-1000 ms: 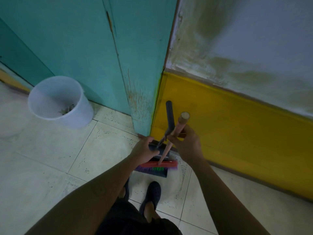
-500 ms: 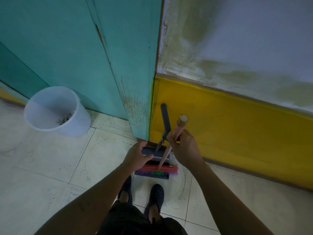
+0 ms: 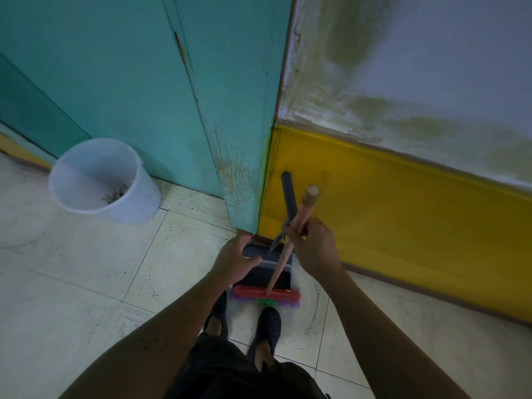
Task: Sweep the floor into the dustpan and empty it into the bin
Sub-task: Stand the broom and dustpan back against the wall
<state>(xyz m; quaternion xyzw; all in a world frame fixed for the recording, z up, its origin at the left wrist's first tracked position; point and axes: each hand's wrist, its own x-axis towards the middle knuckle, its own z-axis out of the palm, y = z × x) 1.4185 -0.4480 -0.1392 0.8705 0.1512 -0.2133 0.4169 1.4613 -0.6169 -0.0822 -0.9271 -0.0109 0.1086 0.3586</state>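
Head view, looking down at a tiled floor where a teal door meets a yellow wall band. The right hand has its fingers wrapped tight around the pink stick of the broom, with the grey upright handle of the dustpan pressed against the same fingers. The dustpan's dark tray sits on the floor at the foot of the door edge, and the broom's red head lies across its near lip, just ahead of two dark shoes. The left hand hovers over the tray's left side, fingers loosely curved and apart, holding nothing; whether it touches the tray I cannot tell. A white bin stands by the door, well to the left, with some litter inside.
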